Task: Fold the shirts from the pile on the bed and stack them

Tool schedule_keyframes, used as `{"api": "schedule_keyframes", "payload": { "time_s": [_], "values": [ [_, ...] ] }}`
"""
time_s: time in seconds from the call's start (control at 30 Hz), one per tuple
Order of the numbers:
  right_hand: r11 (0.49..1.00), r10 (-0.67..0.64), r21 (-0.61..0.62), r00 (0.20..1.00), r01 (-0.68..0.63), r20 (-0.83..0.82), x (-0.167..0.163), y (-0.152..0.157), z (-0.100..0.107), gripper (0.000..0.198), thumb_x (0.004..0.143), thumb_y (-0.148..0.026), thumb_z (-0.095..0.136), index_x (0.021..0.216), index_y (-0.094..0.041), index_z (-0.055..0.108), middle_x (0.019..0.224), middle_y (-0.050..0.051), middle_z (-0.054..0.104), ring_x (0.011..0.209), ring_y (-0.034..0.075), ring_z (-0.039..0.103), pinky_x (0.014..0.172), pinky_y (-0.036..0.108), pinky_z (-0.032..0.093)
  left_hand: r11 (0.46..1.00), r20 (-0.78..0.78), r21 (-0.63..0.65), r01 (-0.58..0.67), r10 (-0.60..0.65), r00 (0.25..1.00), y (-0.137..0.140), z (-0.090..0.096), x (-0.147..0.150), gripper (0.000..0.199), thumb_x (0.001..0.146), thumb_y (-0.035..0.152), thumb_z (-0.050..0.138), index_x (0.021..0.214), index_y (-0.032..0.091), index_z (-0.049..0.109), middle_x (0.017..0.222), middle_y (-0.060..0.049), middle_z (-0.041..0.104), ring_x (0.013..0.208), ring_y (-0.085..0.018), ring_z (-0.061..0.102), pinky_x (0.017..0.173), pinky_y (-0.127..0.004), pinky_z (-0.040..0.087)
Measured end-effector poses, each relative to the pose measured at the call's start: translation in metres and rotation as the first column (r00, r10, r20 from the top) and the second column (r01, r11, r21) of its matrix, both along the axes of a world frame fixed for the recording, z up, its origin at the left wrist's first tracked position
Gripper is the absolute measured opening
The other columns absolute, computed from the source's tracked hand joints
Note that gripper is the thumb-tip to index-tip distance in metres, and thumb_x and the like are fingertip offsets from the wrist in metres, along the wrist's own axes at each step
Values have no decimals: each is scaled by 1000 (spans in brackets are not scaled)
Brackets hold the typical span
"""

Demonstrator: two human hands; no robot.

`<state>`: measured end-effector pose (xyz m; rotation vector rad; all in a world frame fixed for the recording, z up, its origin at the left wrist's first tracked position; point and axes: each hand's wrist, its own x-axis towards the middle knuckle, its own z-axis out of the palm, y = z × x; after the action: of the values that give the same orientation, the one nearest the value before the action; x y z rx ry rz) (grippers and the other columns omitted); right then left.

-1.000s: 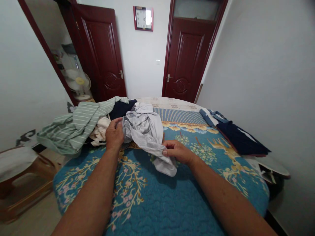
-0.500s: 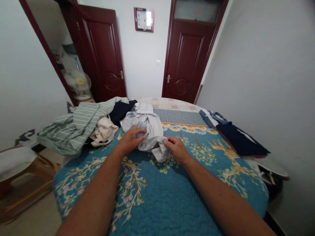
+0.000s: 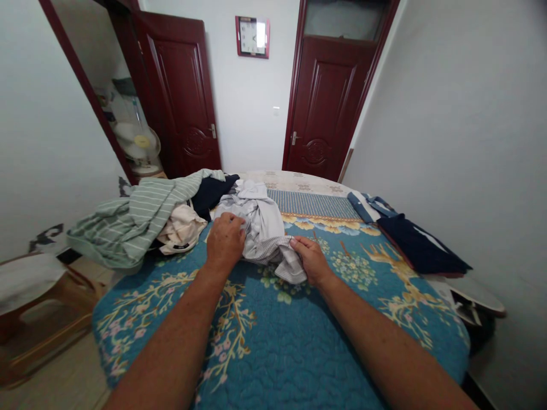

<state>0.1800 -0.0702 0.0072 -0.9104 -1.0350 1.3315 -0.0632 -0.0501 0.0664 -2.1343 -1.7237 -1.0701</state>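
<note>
A crumpled light grey garment (image 3: pixel 270 219) with a finely checked section at its near edge lies bunched on the teal floral bedspread (image 3: pixel 290 347). Its exact kind is hidden by the folds. My right hand (image 3: pixel 311 259) pinches the checked edge between thumb and fingers, and a loose fold hangs beside it. At the garment's left side, my left hand (image 3: pixel 225 242) is closed, back of the hand up, with its curled fingers on the grey cloth. Its fingertips are partly hidden.
Left of the garment are a green striped garment (image 3: pixel 147 208), a cream garment (image 3: pixel 183 228) and a dark navy one (image 3: pixel 209 193). Folded dark clothes (image 3: pixel 423 245) lie along the right edge. A stool (image 3: pixel 38 290) stands at the left; walls flank both sides.
My left hand has turned over and closed at the garment's left side. My right hand has shifted slightly right, drawing the checked edge out with it. The view has tilted a little.
</note>
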Motion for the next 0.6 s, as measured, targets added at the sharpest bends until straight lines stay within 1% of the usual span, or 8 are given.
{"api": "schedule_keyframes", "payload": {
  "time_s": [0.07, 0.13, 0.17, 0.27, 0.3, 0.37, 0.5, 0.6],
  "values": [
    [1000, -24, -5, 1000, 24, -16, 1, 2, -1, 43, 74, -52, 87, 101, -19, 80, 80, 2, 76, 71, 19, 65, 67, 29, 49, 992, 59, -54, 114, -111, 992, -13, 12, 12, 24, 96, 27, 57, 102, 17, 78, 107, -16, 73, 102, -32, 69, 90, -41, 51],
    [999, -41, -2, 999, 41, -3, 3, 4, -2, 43, 76, -53, 86, 102, -19, 80, 82, 2, 77, 71, 19, 65, 66, 29, 49, 901, 166, -274, 337, -301, 939, -27, 20, 23, 30, 99, 41, 58, 88, 19, 76, 87, -11, 75, 80, -26, 70, 76, -36, 50],
    [999, -49, 8, 999, 49, 16, 4, 5, -2, 43, 78, -54, 84, 103, -20, 80, 83, 2, 77, 71, 20, 65, 66, 30, 49, 777, 244, -432, 457, -387, 889, -32, 21, 27, 38, 98, 50, 60, 80, 20, 75, 78, -8, 74, 68, -23, 68, 68, -34, 48],
    [988, -94, 134, 982, 72, 163, 7, 1, 3, 37, 87, -54, 76, 101, -21, 80, 86, 2, 76, 74, 20, 65, 69, 31, 51, 272, 499, -731, 627, -414, 761, -39, 15, 35, 58, 92, 73, 61, 72, 20, 73, 67, -7, 74, 43, -17, 58, 51, -30, 40],
    [972, -130, 223, 962, 76, 239, 7, -2, 7, 34, 90, -52, 73, 99, -21, 80, 86, 3, 75, 76, 20, 65, 71, 31, 51, 186, 558, -739, 648, -371, 742, -38, 11, 36, 62, 90, 78, 59, 76, 19, 74, 69, -8, 75, 41, -17, 57, 48, -30, 39],
    [897, -236, 439, 892, 48, 385, 6, -11, 15, 28, 96, -46, 67, 95, -22, 80, 87, 3, 73, 82, 20, 64, 76, 31, 50, 225, 646, -679, 699, -270, 714, -32, 5, 34, 68, 90, 83, 54, 87, 19, 74, 71, -8, 77, 41, -16, 57, 45, -28, 37],
    [724, -325, 667, 769, -173, 551, -8, -35, 28, 22, 102, -34, 61, 98, -23, 79, 87, 4, 70, 84, 19, 64, 80, 31, 49, 559, 812, -419, 715, -121, 570, -18, 2, 25, 54, 87, 72, 70, 86, 18, 71, 76, -6, 76, 57, -18, 66, 50, -26, 45],
    [689, -211, 641, 753, -338, 623, -20, -46, 28, 22, 104, -34, 58, 101, -23, 78, 89, 4, 72, 84, 18, 67, 81, 30, 49, 598, 949, -181, 781, -102, 298, -14, 6, 22, 40, 82, 55, 83, 91, 18, 72, 81, -5, 77, 71, -19, 71, 64, -28, 54]
  ]
}}
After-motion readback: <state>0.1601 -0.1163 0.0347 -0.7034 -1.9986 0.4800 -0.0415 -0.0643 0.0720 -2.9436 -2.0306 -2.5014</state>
